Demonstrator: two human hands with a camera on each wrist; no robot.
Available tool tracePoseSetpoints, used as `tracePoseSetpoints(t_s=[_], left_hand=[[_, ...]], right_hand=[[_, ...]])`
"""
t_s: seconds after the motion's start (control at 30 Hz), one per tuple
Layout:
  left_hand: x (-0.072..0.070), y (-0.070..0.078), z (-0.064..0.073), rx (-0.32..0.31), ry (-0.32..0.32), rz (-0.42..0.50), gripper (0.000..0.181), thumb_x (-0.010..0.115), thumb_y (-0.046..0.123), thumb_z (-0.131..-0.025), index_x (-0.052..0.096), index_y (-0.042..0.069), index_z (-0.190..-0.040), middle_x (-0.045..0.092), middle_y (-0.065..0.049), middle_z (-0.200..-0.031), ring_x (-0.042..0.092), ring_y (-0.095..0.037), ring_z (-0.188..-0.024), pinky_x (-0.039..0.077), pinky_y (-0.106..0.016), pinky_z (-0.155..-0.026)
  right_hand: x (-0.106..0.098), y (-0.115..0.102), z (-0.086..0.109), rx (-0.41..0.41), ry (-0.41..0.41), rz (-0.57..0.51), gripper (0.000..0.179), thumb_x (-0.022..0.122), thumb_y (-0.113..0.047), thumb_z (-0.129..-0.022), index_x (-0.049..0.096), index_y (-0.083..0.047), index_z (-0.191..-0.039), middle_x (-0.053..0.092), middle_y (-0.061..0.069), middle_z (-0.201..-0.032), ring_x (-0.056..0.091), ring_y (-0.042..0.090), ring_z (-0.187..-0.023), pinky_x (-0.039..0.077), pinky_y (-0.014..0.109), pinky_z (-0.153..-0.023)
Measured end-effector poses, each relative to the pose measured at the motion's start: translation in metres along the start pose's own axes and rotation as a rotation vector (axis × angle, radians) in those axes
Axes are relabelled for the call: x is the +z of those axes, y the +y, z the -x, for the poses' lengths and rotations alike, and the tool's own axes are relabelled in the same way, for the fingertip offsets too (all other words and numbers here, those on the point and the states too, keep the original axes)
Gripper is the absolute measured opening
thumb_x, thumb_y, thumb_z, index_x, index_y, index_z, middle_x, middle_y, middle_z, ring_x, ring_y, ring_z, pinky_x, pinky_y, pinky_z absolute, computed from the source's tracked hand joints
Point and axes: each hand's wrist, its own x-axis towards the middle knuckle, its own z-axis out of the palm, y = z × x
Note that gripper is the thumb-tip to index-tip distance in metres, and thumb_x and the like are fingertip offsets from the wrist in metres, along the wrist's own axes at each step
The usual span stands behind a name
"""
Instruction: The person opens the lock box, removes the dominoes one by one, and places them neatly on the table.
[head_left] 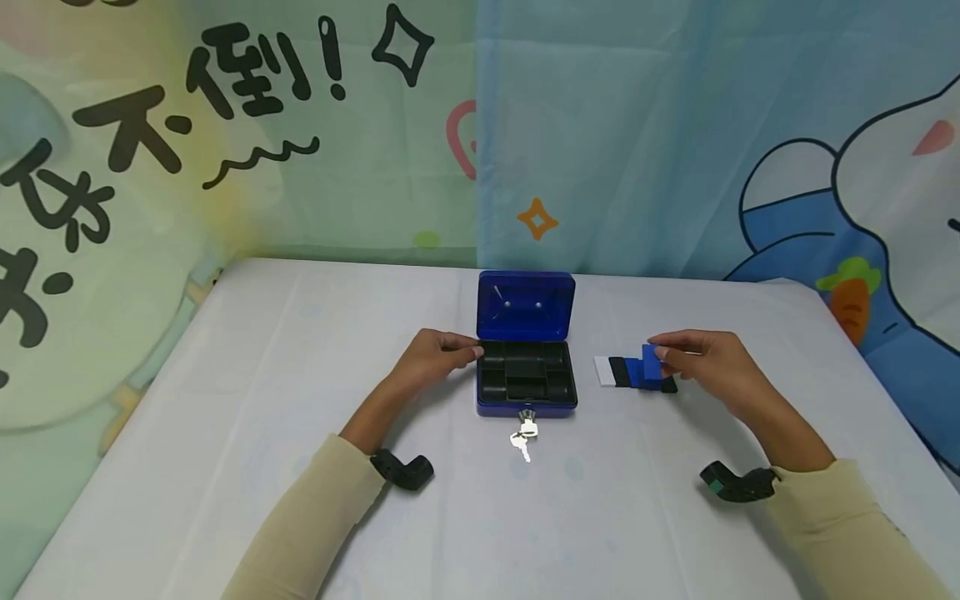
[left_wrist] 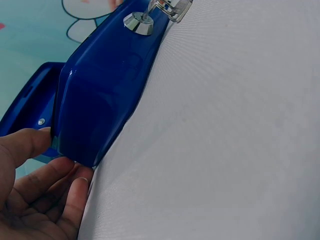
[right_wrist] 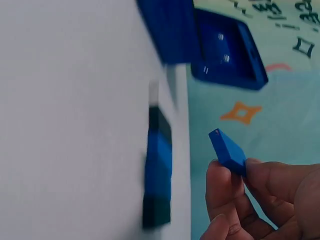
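Observation:
An open blue cash box (head_left: pixel 527 411) with a black compartment tray (head_left: pixel 523 368) stands on the table, lid (head_left: pixel 525 305) raised at the back. Keys (head_left: pixel 522 437) hang from its front lock. My left hand (head_left: pixel 442 356) holds the box's left edge, thumb at the rim and fingers against the side, as the left wrist view (left_wrist: pixel 45 185) shows. To the right, my right hand (head_left: pixel 701 360) pinches a small flat blue block (right_wrist: pixel 228 152) between thumb and fingers. Beneath it lies a row of similar blocks: white (head_left: pixel 603 372), black (head_left: pixel 618 372), blue (head_left: pixel 634 372) and black again (head_left: pixel 670 386).
A white cloth (head_left: pixel 360 533) covers the table. Behind it hangs a printed curtain (head_left: pixel 615 150) with cartoon figures and lettering. Black wrist devices (head_left: pixel 405 471) sit on both forearms.

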Motion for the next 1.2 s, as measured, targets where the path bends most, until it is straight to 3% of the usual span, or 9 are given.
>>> tracePoseSetpoints(t_s=[0.1, 0.2, 0.33, 0.4, 0.5, 0.73, 0.97, 1.2], left_hand=[[0.0, -0.001, 0.0, 0.005, -0.002, 0.0, 0.028, 0.069, 0.032, -0.09, 0.076, 0.011, -0.108, 0.072, 0.001, -0.096, 0.063, -0.017, -0.092, 0.049, -0.034, -0.078], [0.001, -0.001, -0.001, 0.006, -0.004, 0.0, 0.028, 0.069, 0.032, -0.09, 0.076, 0.011, -0.108, 0.072, 0.001, -0.096, 0.063, -0.017, -0.092, 0.049, -0.034, -0.077], [0.001, 0.0, 0.0, 0.004, -0.006, 0.002, 0.028, 0.069, 0.032, -0.09, 0.076, 0.011, -0.108, 0.072, 0.0, -0.096, 0.063, -0.017, -0.091, 0.049, -0.033, -0.076], [0.001, 0.0, 0.0, 0.003, -0.007, 0.003, 0.028, 0.069, 0.031, -0.09, 0.076, 0.011, -0.108, 0.072, 0.0, -0.097, 0.063, -0.017, -0.091, 0.049, -0.033, -0.077], [0.001, 0.001, 0.0, -0.002, -0.006, 0.002, 0.028, 0.069, 0.032, -0.09, 0.076, 0.011, -0.108, 0.072, 0.0, -0.097, 0.063, -0.018, -0.092, 0.049, -0.034, -0.077], [0.002, 0.001, 0.0, -0.018, -0.005, -0.004, 0.029, 0.069, 0.032, -0.091, 0.075, 0.011, -0.109, 0.071, 0.0, -0.097, 0.062, -0.018, -0.093, 0.049, -0.035, -0.079], [0.001, 0.001, 0.0, -0.015, -0.011, -0.006, 0.029, 0.068, 0.032, -0.091, 0.075, 0.011, -0.109, 0.071, 0.0, -0.098, 0.062, -0.018, -0.094, 0.049, -0.035, -0.08], [0.0, -0.001, -0.001, -0.008, -0.008, -0.004, 0.029, 0.069, 0.032, -0.091, 0.075, 0.011, -0.109, 0.072, 0.0, -0.099, 0.063, -0.017, -0.092, 0.05, -0.033, -0.077]], right_hand=[[-0.009, 0.023, -0.006, 0.017, 0.012, 0.001, 0.045, 0.059, -0.04, -0.097, 0.063, -0.007, -0.128, 0.07, 0.009, -0.097, 0.061, 0.022, -0.091, 0.047, 0.04, -0.071], [-0.015, 0.053, -0.017, 0.042, 0.04, 0.015, 0.049, 0.062, -0.047, -0.094, 0.066, -0.009, -0.125, 0.07, 0.008, -0.1, 0.063, 0.019, -0.088, 0.049, 0.03, -0.067], [-0.022, 0.086, -0.029, 0.077, 0.032, 0.043, 0.059, 0.061, -0.055, -0.091, 0.064, -0.008, -0.126, 0.068, 0.011, -0.108, 0.065, 0.02, -0.089, 0.051, 0.023, -0.07], [-0.025, 0.094, -0.032, 0.094, 0.019, 0.061, 0.058, 0.06, -0.053, -0.092, 0.063, -0.006, -0.127, 0.067, 0.014, -0.111, 0.066, 0.02, -0.089, 0.051, 0.026, -0.071], [-0.026, 0.089, -0.028, 0.138, 0.019, 0.071, 0.052, 0.061, -0.043, -0.095, 0.063, -0.002, -0.127, 0.067, 0.016, -0.113, 0.066, 0.019, -0.087, 0.05, 0.024, -0.067], [-0.021, 0.053, -0.013, 0.177, 0.014, 0.132, 0.041, 0.058, -0.022, -0.098, 0.059, 0.009, -0.125, 0.066, 0.019, -0.101, 0.059, 0.024, -0.082, 0.048, 0.029, -0.064], [-0.015, 0.047, -0.015, 0.191, 0.02, 0.156, 0.035, 0.056, -0.013, -0.097, 0.06, 0.011, -0.123, 0.059, 0.03, -0.117, 0.06, 0.025, -0.086, 0.05, 0.025, -0.064], [-0.011, 0.044, -0.017, 0.161, 0.037, 0.2, 0.031, 0.056, -0.011, -0.097, 0.061, 0.01, -0.118, 0.064, 0.021, -0.097, 0.059, 0.023, -0.076, 0.046, 0.027, -0.06]])
